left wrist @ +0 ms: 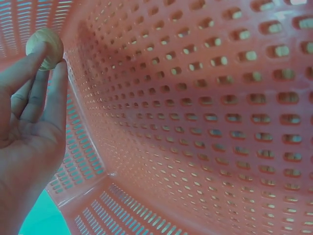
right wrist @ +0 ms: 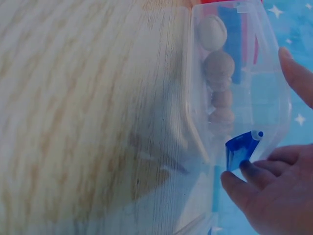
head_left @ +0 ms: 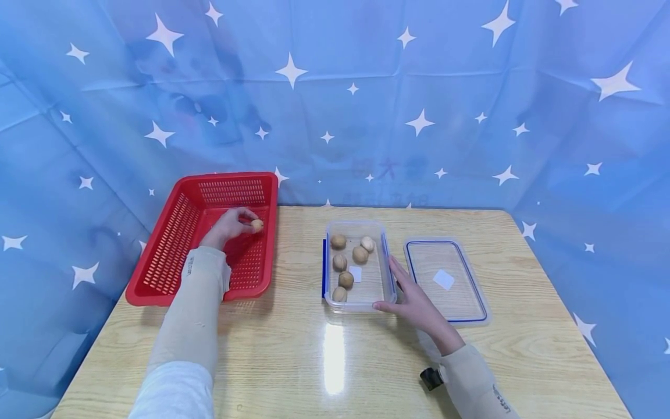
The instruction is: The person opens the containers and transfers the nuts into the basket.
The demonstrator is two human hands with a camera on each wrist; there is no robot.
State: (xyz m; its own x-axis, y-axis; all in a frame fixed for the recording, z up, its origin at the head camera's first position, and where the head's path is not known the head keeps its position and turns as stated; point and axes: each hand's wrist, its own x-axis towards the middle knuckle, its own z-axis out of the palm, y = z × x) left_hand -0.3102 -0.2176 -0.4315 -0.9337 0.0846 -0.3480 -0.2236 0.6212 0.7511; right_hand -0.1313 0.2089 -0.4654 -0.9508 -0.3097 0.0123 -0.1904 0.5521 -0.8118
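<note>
Over the floor of the red basket (head_left: 268, 233), my left hand (head_left: 234, 223) pinches a walnut (head_left: 257, 225) between thumb and fingertips. The left wrist view shows that walnut (left wrist: 45, 48) up by the perforated basket wall. My right hand (head_left: 419, 302) rests at the near right corner of a clear plastic box (head_left: 374, 297), thumb by the front rim and fingers along the right side. In the right wrist view the fingertips of the right hand (right wrist: 274, 191) meet a blue latch flap (right wrist: 242, 149). Several walnuts (head_left: 360, 254) lie inside the box, mostly toward its left side.
A clear lid (head_left: 466, 299) with a blue seal lies flat to the right of the box. Both containers and the lid are on a wooden table (head_left: 272, 361). A blue curtain with white stars (head_left: 335, 105) hangs behind it and at both sides.
</note>
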